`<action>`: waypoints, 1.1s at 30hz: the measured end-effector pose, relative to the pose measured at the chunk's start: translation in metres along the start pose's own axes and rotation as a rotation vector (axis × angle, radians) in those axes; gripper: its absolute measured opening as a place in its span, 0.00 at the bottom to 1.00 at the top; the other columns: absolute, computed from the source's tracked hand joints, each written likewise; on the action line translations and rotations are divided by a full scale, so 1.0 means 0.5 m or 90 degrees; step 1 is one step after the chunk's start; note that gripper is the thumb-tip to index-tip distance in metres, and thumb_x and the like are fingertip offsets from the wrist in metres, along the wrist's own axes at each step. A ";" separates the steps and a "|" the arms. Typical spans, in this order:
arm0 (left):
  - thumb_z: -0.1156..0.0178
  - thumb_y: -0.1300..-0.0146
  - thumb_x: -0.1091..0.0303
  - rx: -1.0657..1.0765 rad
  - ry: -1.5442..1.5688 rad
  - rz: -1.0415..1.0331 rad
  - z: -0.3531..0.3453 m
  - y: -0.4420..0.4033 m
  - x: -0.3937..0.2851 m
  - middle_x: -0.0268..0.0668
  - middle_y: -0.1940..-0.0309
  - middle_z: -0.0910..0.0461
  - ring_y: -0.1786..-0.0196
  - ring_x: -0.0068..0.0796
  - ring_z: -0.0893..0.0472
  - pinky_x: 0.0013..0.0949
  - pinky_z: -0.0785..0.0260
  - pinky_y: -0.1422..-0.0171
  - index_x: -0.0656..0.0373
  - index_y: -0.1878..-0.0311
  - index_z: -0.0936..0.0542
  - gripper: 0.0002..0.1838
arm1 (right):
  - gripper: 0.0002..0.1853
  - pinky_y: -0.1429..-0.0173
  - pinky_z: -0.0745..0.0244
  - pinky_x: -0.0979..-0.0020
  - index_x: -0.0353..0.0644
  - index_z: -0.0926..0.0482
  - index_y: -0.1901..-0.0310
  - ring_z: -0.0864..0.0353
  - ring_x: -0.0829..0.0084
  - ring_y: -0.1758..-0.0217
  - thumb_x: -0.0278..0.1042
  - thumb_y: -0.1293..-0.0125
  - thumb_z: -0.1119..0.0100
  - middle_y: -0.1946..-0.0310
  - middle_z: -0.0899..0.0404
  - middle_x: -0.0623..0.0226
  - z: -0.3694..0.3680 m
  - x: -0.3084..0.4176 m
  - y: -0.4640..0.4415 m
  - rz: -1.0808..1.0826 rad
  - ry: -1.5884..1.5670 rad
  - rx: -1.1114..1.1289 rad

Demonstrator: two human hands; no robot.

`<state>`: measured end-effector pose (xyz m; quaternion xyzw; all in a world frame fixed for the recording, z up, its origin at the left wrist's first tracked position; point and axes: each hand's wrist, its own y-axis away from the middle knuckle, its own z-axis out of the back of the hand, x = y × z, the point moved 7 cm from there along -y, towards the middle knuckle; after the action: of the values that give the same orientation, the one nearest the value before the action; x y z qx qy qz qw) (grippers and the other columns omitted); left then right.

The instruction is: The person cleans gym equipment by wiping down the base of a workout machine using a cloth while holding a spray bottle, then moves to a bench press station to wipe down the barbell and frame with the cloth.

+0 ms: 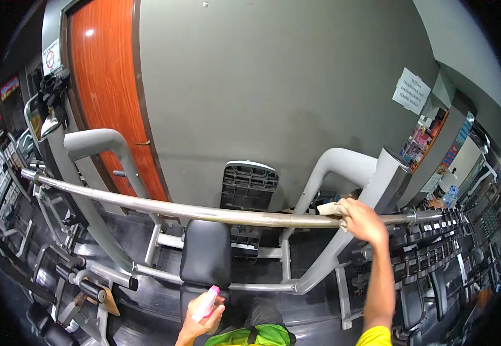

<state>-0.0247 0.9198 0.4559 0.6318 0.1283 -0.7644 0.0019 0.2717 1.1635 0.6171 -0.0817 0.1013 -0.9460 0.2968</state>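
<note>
A long metal barbell lies across the grey rack, running from the left side to the right. My right hand is closed round a pale cloth, which it presses against the bar near the right upright. Low in the middle, my left hand grips a small white and pink bottle, held tilted with its pink top upward. Just behind that bottle is the black padded bench, below the bar.
The rack's grey uprights stand on both sides. Dumbbells on a rack line the right. A leg machine is at the lower left. Against the grey wall leans a black plastic panel; a wooden door is left.
</note>
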 end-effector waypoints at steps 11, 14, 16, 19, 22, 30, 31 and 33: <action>0.39 0.43 0.78 -0.154 0.066 0.023 0.053 0.062 0.045 0.36 0.74 0.21 0.74 0.19 0.22 0.24 0.31 0.68 0.68 0.61 0.24 0.08 | 0.25 0.31 0.39 0.60 0.43 0.26 0.42 0.34 0.63 0.34 0.31 0.45 0.47 0.39 0.30 0.59 -0.148 0.580 -0.090 0.238 -0.129 -0.363; 0.42 0.42 0.78 -0.144 0.052 0.021 0.059 0.070 0.032 0.37 0.76 0.24 0.77 0.22 0.24 0.26 0.31 0.70 0.69 0.59 0.28 0.09 | 0.26 0.28 0.43 0.59 0.43 0.28 0.40 0.38 0.63 0.31 0.33 0.44 0.49 0.36 0.33 0.59 -0.189 0.598 -0.094 0.305 -0.054 -0.387; 0.43 0.42 0.77 -0.158 0.058 0.040 0.061 0.073 0.027 0.37 0.76 0.24 0.77 0.22 0.24 0.26 0.31 0.70 0.69 0.59 0.28 0.09 | 0.25 0.29 0.42 0.60 0.43 0.26 0.42 0.36 0.64 0.32 0.33 0.44 0.48 0.38 0.31 0.61 -0.185 0.582 -0.080 0.339 -0.046 -0.375; 0.40 0.42 0.78 -0.169 0.061 0.071 0.061 0.072 0.057 0.38 0.72 0.22 0.72 0.18 0.23 0.24 0.30 0.66 0.70 0.60 0.25 0.08 | 0.24 0.30 0.40 0.61 0.42 0.25 0.43 0.33 0.66 0.33 0.33 0.43 0.48 0.39 0.29 0.64 -0.176 0.540 -0.049 0.392 0.033 -0.325; 0.40 0.42 0.78 -0.134 0.073 0.042 0.045 0.052 0.048 0.37 0.71 0.22 0.71 0.18 0.23 0.24 0.30 0.64 0.70 0.59 0.26 0.09 | 0.24 0.30 0.41 0.61 0.41 0.24 0.44 0.33 0.70 0.34 0.35 0.45 0.46 0.40 0.28 0.66 -0.177 0.478 -0.018 0.440 0.156 -0.293; 0.40 0.41 0.79 -0.018 0.134 0.038 -0.012 0.003 0.037 0.36 0.72 0.22 0.71 0.18 0.22 0.24 0.30 0.65 0.69 0.57 0.25 0.09 | 0.17 0.30 0.42 0.57 0.44 0.20 0.53 0.35 0.66 0.32 0.34 0.45 0.43 0.43 0.27 0.67 -0.087 0.259 0.083 0.311 0.304 -0.190; 0.40 0.42 0.79 -0.012 0.140 0.030 -0.016 -0.001 0.035 0.36 0.72 0.22 0.71 0.18 0.22 0.24 0.30 0.65 0.69 0.57 0.25 0.09 | 0.16 0.29 0.43 0.56 0.43 0.20 0.53 0.36 0.65 0.32 0.34 0.45 0.42 0.42 0.27 0.67 -0.082 0.230 0.095 0.282 0.307 -0.182; 0.39 0.43 0.79 0.001 0.125 0.014 -0.015 -0.006 0.032 0.36 0.72 0.21 0.71 0.18 0.22 0.24 0.29 0.64 0.69 0.58 0.25 0.10 | 0.15 0.29 0.43 0.53 0.42 0.20 0.56 0.35 0.62 0.32 0.33 0.46 0.41 0.42 0.27 0.66 -0.070 0.167 0.124 0.234 0.327 -0.174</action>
<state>-0.0212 0.9266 0.4395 0.7051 0.1204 -0.6988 -0.0026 0.2304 1.0705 0.5763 0.1398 0.3119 -0.8440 0.4132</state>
